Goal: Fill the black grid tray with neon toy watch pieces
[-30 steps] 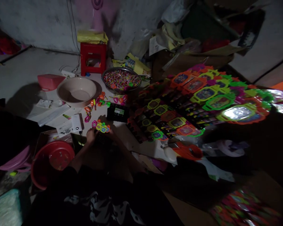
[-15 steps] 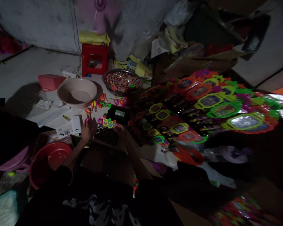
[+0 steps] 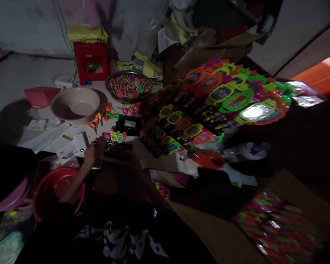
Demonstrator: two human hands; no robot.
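Note:
My left hand [image 3: 90, 153] is at the table's near edge, beside a white box-shaped device [image 3: 80, 143]. Its fingers are drawn together; whatever is in them is too dark to make out. My right hand [image 3: 131, 158] lies in deep shadow by the right end of a black slotted rack [image 3: 117, 149], its fingers unclear. A row of bright toy watches [image 3: 115, 136] sits at the rack's far edge. Behind it is a black case with a pale label [image 3: 129, 125]. Small orange, green and pink pieces [image 3: 107, 110] are scattered beyond.
A beige basin [image 3: 55, 106] and a metal bowl of small colourful pieces [image 3: 129, 86] stand farther back, near a red stool [image 3: 78, 66]. Stacked toy watches [image 3: 222, 96] cover the right side. A red tub [image 3: 38, 200] is below left. Orange scissors [image 3: 216, 160] lie at right.
The view has swung, shifting the scene left and slightly up. My right hand has drawn back from the watch row toward the near edge. The pink piece by my left fingers no longer shows there.

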